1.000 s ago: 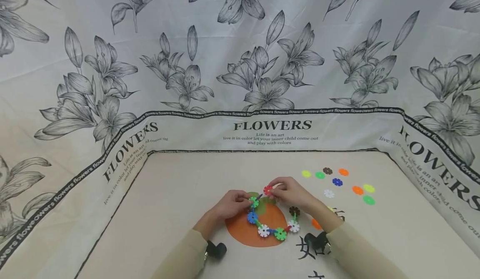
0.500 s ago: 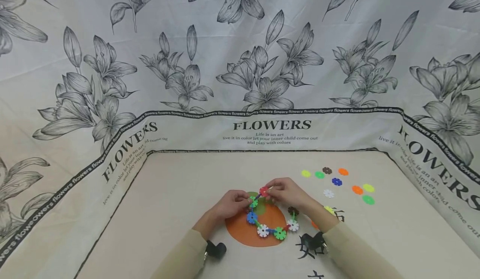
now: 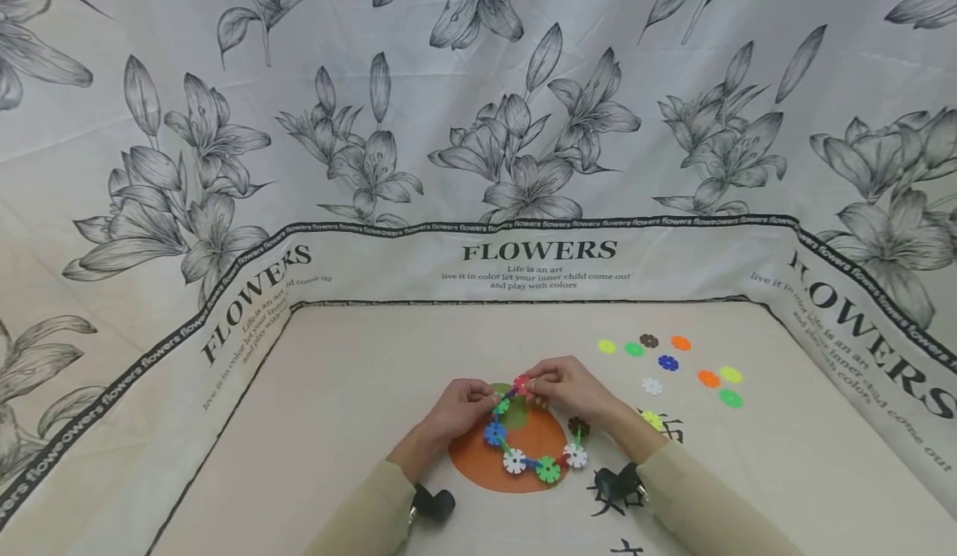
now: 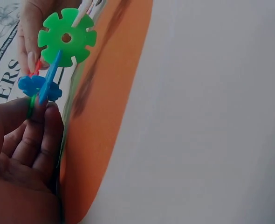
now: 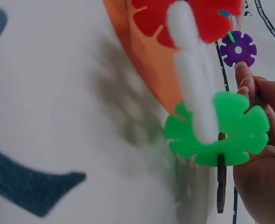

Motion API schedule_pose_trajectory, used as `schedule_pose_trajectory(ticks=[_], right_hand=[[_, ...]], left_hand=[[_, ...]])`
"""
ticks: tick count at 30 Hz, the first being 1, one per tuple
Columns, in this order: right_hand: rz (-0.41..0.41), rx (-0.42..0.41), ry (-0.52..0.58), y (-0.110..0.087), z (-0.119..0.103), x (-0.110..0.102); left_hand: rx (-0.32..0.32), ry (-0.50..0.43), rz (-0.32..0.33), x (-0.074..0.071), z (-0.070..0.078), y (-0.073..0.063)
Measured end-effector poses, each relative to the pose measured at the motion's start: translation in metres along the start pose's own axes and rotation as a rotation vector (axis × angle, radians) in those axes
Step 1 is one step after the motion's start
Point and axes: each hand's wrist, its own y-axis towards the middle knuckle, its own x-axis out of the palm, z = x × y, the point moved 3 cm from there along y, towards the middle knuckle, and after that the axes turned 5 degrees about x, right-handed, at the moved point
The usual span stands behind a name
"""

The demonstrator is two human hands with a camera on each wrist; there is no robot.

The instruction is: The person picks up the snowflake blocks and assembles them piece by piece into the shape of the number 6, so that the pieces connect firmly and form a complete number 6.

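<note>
A chain of slotted snowflake discs in several colours hangs in a curve between my hands. My left hand (image 3: 458, 409) pinches a green disc (image 3: 502, 406), seen edge-on in the left wrist view. My right hand (image 3: 574, 387) holds the red disc (image 3: 521, 385) at the chain's upper end between thumb and fingers. A purple disc (image 5: 238, 49) sits between these two. Below the left hand follow a blue disc (image 3: 495, 433), a white one (image 3: 514, 461) and a lower green disc (image 3: 548, 469). The other end rises through another white disc (image 3: 575, 455) to a brown disc (image 3: 579, 426).
Loose discs lie at the right rear, including a dark blue disc (image 3: 669, 362), a white loose disc (image 3: 652, 386) and an orange disc (image 3: 709, 379). A yellow disc (image 3: 652, 420) is beside the right forearm. An orange printed shape (image 3: 478, 464) lies under the chain. Flowered cloth (image 3: 538, 265) walls the table.
My right hand has shifted slightly left with the red disc, closer to my left hand. The chain's lower part has swung a little left. My left hand has hardly moved.
</note>
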Motion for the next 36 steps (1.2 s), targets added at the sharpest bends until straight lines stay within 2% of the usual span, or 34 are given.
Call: schedule_pose_trajectory(ticks=[6, 11, 18, 22, 29, 32, 36], right_hand=[[-0.006, -0.002, -0.02, 0.0, 0.0, 0.002], [0.008, -0.009, -0.079, 0.004, -0.004, 0.003], [-0.096, -0.075, -0.208, 0.01, -0.012, 0.015], [-0.096, -0.124, -0.273, 0.011, -0.016, 0.022], [-0.043, -0.109, -0.368, 0.005, -0.024, 0.024], [0.011, -0.107, -0.423, -0.001, -0.028, 0.013], [0.094, -0.101, -0.467, -0.007, -0.028, -0.014]], left_hand=[[-0.018, -0.001, 0.022, -0.001, 0.001, -0.001], [-0.006, 0.005, 0.005, -0.002, 0.001, 0.001], [-0.031, 0.067, -0.022, -0.002, 0.0, 0.001], [-0.02, 0.064, -0.026, -0.002, 0.0, 0.002], [0.009, 0.041, -0.024, -0.003, -0.001, 0.006], [-0.007, 0.035, -0.023, -0.002, -0.002, 0.006], [-0.017, 0.03, -0.017, -0.001, -0.003, 0.004]])
